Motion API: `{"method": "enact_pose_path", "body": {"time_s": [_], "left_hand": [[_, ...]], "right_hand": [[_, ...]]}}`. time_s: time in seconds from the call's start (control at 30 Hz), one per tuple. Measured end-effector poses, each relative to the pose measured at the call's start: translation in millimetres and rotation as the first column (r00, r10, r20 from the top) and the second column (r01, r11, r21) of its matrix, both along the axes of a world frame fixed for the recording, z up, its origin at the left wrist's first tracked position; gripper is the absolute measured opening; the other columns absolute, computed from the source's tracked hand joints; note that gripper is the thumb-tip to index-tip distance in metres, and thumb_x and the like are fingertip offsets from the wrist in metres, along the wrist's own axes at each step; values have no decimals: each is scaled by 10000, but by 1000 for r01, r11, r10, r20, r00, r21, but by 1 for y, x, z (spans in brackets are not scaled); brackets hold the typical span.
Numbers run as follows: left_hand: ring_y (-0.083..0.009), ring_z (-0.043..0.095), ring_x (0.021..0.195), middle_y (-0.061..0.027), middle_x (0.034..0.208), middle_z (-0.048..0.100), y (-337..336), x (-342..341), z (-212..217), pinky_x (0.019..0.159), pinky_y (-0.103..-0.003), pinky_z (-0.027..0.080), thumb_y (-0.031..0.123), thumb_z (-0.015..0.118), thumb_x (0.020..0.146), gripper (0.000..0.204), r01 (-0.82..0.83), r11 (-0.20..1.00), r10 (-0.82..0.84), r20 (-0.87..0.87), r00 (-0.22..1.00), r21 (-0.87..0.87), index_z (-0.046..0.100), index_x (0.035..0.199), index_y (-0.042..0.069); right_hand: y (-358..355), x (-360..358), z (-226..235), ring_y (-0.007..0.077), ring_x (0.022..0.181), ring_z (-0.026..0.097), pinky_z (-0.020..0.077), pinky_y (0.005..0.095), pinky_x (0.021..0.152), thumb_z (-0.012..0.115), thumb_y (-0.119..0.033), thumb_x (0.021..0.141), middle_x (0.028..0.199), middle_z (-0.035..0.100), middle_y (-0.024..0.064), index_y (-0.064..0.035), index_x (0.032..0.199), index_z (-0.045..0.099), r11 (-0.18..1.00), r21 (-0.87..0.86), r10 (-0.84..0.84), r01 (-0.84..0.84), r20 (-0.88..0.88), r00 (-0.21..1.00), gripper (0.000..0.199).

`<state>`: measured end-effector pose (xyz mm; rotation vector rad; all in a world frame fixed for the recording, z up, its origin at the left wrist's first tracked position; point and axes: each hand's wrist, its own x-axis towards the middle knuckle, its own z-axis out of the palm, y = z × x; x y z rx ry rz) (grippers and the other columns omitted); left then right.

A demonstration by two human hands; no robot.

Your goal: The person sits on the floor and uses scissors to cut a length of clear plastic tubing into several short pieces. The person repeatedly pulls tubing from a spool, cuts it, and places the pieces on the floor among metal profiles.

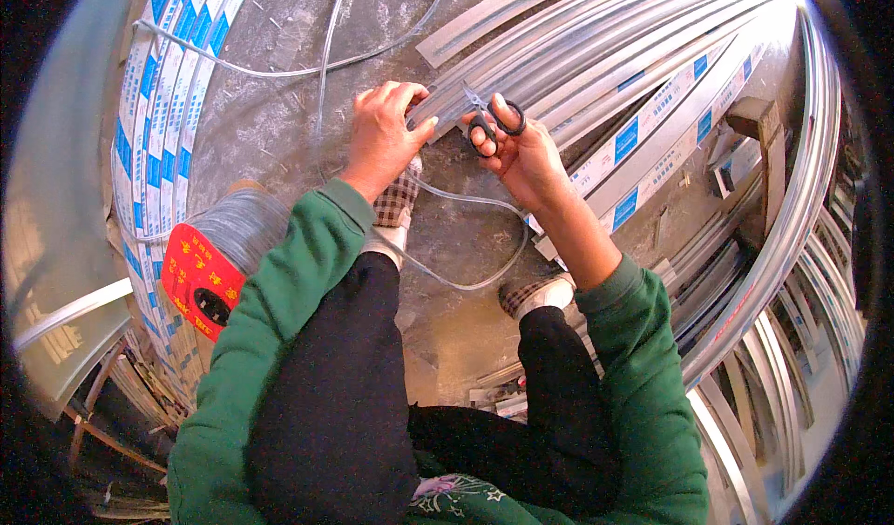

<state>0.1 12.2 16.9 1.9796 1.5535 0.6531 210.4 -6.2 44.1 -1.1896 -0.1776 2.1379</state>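
Gripping black-handled scissors (492,120) in our right hand (521,153), we clamp a metal strip's (559,60) end with our left hand (384,134).

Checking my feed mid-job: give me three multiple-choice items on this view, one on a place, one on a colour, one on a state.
1. Where is the wire spool?
A. by the person's left knee
B. by the right foot
C. on the metal strips

2. What colour are the scissors' handles?
A. red
B. black
C. yellow

3. What is the left hand doing?
A. hanging free
B. holding the scissors
C. gripping the end of a metal strip

Answers: 1 A, its red end sits beside the left leg. 2 B, dark loops around the right hand fingers. 3 C, fingers wrap the strip end.
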Motion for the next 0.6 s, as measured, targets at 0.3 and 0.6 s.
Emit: {"method": "enact_pose_path", "body": {"time_s": [0.3,0.6], "left_hand": [[-229,651,826,-50,893,660,0,0,2,834,-391,460,153,777,707,303,0,1000,0,-9,1000,23,654,975,87],[-258,647,855,-62,899,660,1,-1,2,829,-399,464,158,783,707,306,12,1000,-11,-10,1000,27,650,973,84]], "right_hand": [[1,-5,2,74,634,559,416,209,537,566,-473,967,768,641,-9,-20,1031,659,1000,21,13,-13,-7,1000,466],[4,-10,7,59,562,516,358,195,460,616,-403,958,718,618,-3,-10,991,665,998,62,-20,12,129,991,398]]}}
